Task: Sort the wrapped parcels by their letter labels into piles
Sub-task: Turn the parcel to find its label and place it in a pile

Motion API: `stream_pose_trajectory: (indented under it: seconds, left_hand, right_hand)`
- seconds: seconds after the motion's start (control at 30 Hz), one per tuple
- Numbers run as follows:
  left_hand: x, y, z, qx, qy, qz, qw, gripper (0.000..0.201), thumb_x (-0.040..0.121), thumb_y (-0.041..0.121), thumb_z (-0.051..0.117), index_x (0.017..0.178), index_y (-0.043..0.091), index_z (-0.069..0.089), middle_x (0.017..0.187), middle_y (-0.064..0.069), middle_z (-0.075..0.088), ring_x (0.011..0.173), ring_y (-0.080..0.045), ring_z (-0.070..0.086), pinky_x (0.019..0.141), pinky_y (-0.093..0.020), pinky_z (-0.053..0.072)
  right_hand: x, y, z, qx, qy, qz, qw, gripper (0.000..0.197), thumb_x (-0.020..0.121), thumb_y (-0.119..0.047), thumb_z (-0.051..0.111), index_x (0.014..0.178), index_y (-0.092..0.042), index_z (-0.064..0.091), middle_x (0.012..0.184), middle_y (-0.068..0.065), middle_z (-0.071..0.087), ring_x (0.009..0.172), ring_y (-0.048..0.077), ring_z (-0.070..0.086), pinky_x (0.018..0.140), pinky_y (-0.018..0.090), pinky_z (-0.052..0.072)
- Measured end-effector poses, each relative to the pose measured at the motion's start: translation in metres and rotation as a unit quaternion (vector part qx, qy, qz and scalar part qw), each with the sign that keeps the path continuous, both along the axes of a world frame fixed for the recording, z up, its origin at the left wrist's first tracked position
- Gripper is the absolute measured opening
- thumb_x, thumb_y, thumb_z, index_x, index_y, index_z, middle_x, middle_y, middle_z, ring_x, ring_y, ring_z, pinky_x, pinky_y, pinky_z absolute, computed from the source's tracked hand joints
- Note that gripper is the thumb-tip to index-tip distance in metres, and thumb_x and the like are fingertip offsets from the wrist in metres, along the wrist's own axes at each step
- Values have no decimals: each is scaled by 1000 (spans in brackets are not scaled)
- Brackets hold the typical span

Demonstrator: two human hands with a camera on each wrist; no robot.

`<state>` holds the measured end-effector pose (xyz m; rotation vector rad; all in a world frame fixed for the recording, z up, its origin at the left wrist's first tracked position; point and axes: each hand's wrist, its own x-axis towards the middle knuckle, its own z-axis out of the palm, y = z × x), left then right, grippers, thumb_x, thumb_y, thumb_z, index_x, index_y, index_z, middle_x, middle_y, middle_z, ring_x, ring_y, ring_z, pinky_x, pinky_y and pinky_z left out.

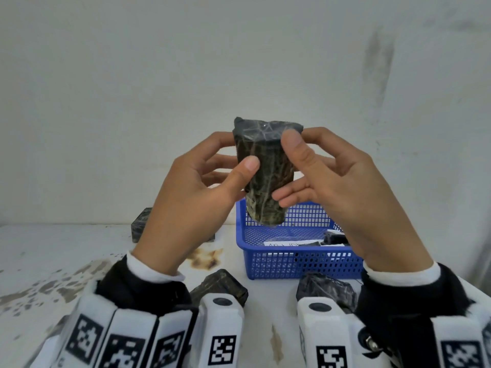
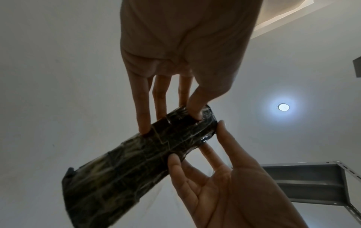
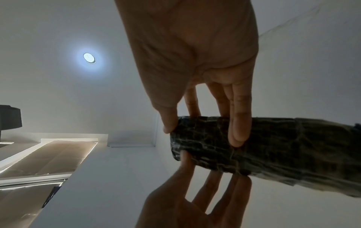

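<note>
While both hands hold it up in front of the wall, the dark marble-patterned parcel (image 1: 265,173) hangs with its long axis close to upright, top end leaning slightly toward 12 o'clock, above the far rim of the blue basket (image 1: 300,264). The left hand (image 1: 191,197) grips it from 9 o'clock, thumb across the near face and fingers curled behind; the right hand (image 1: 342,187) pinches the upper end from 3 o'clock, thumb on the near top edge, forefinger behind, its lower fingers lying loosely along the side. No letter label shows on any face the cameras catch, so the next move likely turns on rotating the parcel about that long axis until the label faces the person; either hand is equally placed to do it.

At 3 o'clock on the white table (image 1: 39,251), the basket holds a white slip of paper (image 1: 289,244) with writing too small to read and at least one more dark parcel (image 1: 335,239). Outside it lie three other parcels: one at 10 o'clock (image 1: 140,224), two near the wrists at 6 o'clock (image 1: 220,285) (image 1: 325,288).
</note>
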<state>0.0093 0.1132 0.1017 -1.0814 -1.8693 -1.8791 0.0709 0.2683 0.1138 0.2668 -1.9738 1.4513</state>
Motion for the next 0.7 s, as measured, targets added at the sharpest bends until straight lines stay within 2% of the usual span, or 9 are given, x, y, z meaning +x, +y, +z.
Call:
stream_pose_trajectory:
  seconds: [0.07, 0.13, 0.23, 0.27, 0.33, 0.4, 0.47, 0.6, 0.7]
  left_hand:
    - [0, 0, 1, -9, -16, -4, 1000, 29, 79, 49, 64, 104, 35, 70, 93, 5, 76, 90, -12, 72, 87, -38, 58]
    - [0, -1, 1, -7, -33, -8, 999, 31, 78, 50, 59, 102, 33, 71, 96, 4, 76, 94, -13, 71, 89, -36, 57]
    - [2, -2, 2, -10, -53, -12, 998, 38, 77, 55, 66, 106, 31, 71, 98, 0, 75, 89, -18, 73, 86, -37, 59]
    - [3, -2, 3, -10, -62, -13, 998, 41, 77, 54, 62, 108, 28, 70, 98, -2, 75, 87, -20, 74, 85, -37, 59]
    - [4, -2, 3, -1, -77, -15, 997, 39, 82, 47, 58, 109, 21, 70, 96, -4, 75, 85, -22, 74, 83, -36, 60]
    - [4, -2, 5, 18, -89, -17, 996, 29, 90, 34, 59, 109, 15, 71, 96, -7, 76, 85, -25, 74, 82, -32, 60]
    - [3, -2, 5, 36, -100, -24, 994, 26, 92, 25, 60, 109, 9, 71, 97, -11, 75, 86, -26, 74, 83, -30, 59]
    - [2, -3, 5, 47, -101, -39, 993, 24, 91, 18, 62, 107, 2, 70, 96, -16, 75, 87, -26, 74, 85, -30, 58]
    - [2, -3, 5, 51, -102, -40, 993, 23, 90, 19, 63, 105, 3, 71, 96, -16, 75, 89, -25, 74, 86, -29, 58]
  right_hand:
    - [-3, 1, -1, -10, -5, -2, 1000, 26, 77, -52, 70, 90, -29, 69, 85, 8, 76, 68, 29, 75, 77, 45, 62]
    - [-6, 1, -3, -7, -4, -3, 1000, 17, 84, -45, 75, 90, -30, 70, 90, 7, 75, 71, 28, 75, 79, 45, 62]
    - [-7, 0, -4, 3, 4, -9, 1000, 22, 82, -50, 73, 96, -34, 73, 96, 3, 75, 75, 23, 76, 78, 37, 63]
    - [-8, -1, -5, 10, 7, -11, 1000, 21, 83, -49, 74, 98, -35, 73, 97, 2, 75, 75, 21, 76, 78, 37, 63]
    - [-7, -4, -5, 23, 8, -15, 1000, 15, 87, -42, 71, 99, -34, 74, 96, 2, 76, 75, 19, 75, 79, 37, 62]
    - [-7, -5, -6, 38, 9, -22, 999, 16, 89, -41, 69, 101, -32, 75, 96, 2, 76, 77, 19, 75, 83, 38, 62]
    - [-7, -5, -6, 45, 11, -28, 999, 15, 89, -39, 70, 101, -30, 75, 95, 1, 76, 79, 20, 75, 86, 42, 61]
    - [-6, -5, -7, 68, 15, -34, 997, 11, 90, -38, 72, 98, -31, 75, 95, -1, 75, 82, 25, 74, 88, 51, 58]
    - [-5, -6, -7, 75, 21, -34, 996, 9, 88, -35, 74, 95, -30, 75, 98, 1, 73, 82, 27, 73, 86, 50, 57]
